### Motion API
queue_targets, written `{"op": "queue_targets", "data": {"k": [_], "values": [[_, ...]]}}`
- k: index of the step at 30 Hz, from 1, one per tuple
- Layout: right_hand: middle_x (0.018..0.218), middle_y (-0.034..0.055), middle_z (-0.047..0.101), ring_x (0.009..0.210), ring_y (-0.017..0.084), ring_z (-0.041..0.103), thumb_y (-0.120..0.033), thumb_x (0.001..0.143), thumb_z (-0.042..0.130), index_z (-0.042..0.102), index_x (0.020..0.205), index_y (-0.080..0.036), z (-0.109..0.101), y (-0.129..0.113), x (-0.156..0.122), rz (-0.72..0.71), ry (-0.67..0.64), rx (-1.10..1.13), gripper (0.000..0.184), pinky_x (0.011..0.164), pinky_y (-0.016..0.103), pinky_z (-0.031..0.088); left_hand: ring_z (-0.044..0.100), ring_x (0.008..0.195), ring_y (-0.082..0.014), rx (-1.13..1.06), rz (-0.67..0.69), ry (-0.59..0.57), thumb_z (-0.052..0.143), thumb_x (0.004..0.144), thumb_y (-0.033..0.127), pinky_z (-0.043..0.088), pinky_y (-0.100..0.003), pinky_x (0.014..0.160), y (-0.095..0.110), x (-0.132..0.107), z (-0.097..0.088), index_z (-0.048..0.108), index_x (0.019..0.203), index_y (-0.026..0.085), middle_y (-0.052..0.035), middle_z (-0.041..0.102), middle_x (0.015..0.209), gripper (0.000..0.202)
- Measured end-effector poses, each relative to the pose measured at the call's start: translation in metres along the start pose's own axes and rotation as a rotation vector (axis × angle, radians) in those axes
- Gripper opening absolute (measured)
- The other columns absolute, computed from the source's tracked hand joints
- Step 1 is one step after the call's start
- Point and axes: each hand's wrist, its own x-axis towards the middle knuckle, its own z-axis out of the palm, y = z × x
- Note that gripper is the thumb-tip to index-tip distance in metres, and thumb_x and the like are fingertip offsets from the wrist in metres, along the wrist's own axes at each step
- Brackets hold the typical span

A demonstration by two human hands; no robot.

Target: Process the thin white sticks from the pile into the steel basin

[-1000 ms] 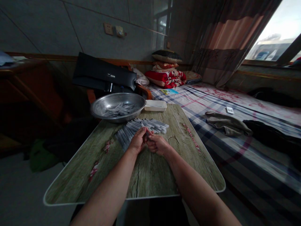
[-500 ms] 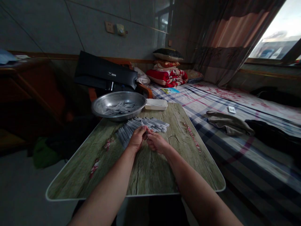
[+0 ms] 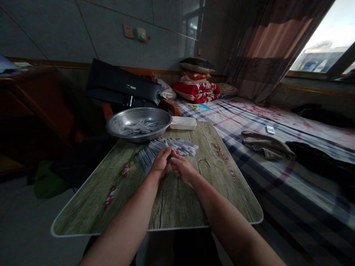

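Note:
My left hand (image 3: 160, 163) and my right hand (image 3: 180, 167) meet over the middle of a wood-patterned table (image 3: 177, 199), fingers pinched together around a small grey stick-like piece that I can barely make out. Just beyond my fingers lies a fanned pile of thin grey sticks (image 3: 166, 147). Behind it stands a wide metal basin (image 3: 138, 124) with several more grey sticks inside.
A shallow white tray (image 3: 183, 123) sits at the table's far edge beside the basin. A black monitor (image 3: 122, 84) leans behind. To the right is a bed with a striped sheet (image 3: 277, 155), folded bedding (image 3: 198, 90), loose clothes and a curtained window.
Both hands have crept slightly away from me toward the stick pile, still pressed together; the view shifted a little.

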Motion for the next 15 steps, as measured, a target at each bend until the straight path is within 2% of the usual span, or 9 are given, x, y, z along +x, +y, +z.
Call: {"op": "queue_targets", "data": {"k": [2,4,7,10,12,15], "values": [[0.045,-0.0133,0.028,0.034,0.006,0.014,-0.043,0.087,0.054,0.043,0.083,-0.024,-0.003,-0.002,0.0,0.142,-0.05,0.114,0.023,0.037,0.019,0.008,0.074,0.086,-0.0244,-0.026,0.002,-0.009,0.091,0.06,0.052,0.054,-0.03,0.074,0.0,0.0,0.0,0.066,0.073,0.017,-0.0009,0.069,0.066,0.044],[0.045,-0.013,0.027,0.035,0.005,0.012,-0.045,0.088,0.053,0.04,0.079,-0.024,-0.008,-0.003,0.0,0.202,-0.085,0.179,0.026,0.038,0.019,0.007,0.074,0.086,-0.0243,-0.006,0.01,-0.028,0.09,0.062,0.052,0.053,-0.028,0.07,0.0,0.0,0.0,0.067,0.073,0.017,-0.002,0.069,0.066,0.044],[0.046,-0.0129,0.028,0.036,0.005,0.012,-0.043,0.087,0.057,0.04,0.081,-0.024,-0.015,-0.004,-0.002,0.189,-0.15,0.239,0.026,0.039,0.018,0.006,0.072,0.08,-0.0224,0.049,0.025,-0.056,0.086,0.066,0.054,0.047,-0.024,0.057,0.003,-0.001,-0.001,0.069,0.076,0.017,-0.0035,0.07,0.067,0.042],[0.047,-0.013,0.028,0.037,0.006,0.011,-0.04,0.087,0.059,0.041,0.084,-0.024,-0.019,-0.006,-0.004,0.197,-0.221,0.286,0.024,0.039,0.018,0.004,0.065,0.064,-0.0157,0.09,0.033,-0.066,0.084,0.069,0.054,0.036,-0.021,0.047,0.006,-0.003,0.0,0.07,0.076,0.017,-0.0033,0.07,0.068,0.041],[0.047,-0.0128,0.027,0.037,0.006,0.011,-0.039,0.088,0.059,0.041,0.083,-0.024,-0.02,-0.008,-0.006,0.223,-0.246,0.298,0.024,0.039,0.019,0.003,0.06,0.058,-0.0121,0.109,0.041,-0.064,0.084,0.069,0.054,0.034,-0.02,0.046,0.007,-0.004,0.0,0.07,0.074,0.017,-0.0026,0.07,0.067,0.04],[0.047,-0.013,0.026,0.037,0.007,0.011,-0.04,0.088,0.058,0.041,0.084,-0.024,-0.021,-0.009,-0.006,0.245,-0.245,0.273,0.024,0.039,0.019,0.003,0.059,0.058,-0.0114,0.147,0.066,-0.074,0.083,0.07,0.055,0.036,-0.021,0.05,0.008,-0.005,0.002,0.069,0.069,0.016,-0.0031,0.07,0.067,0.041]]}}
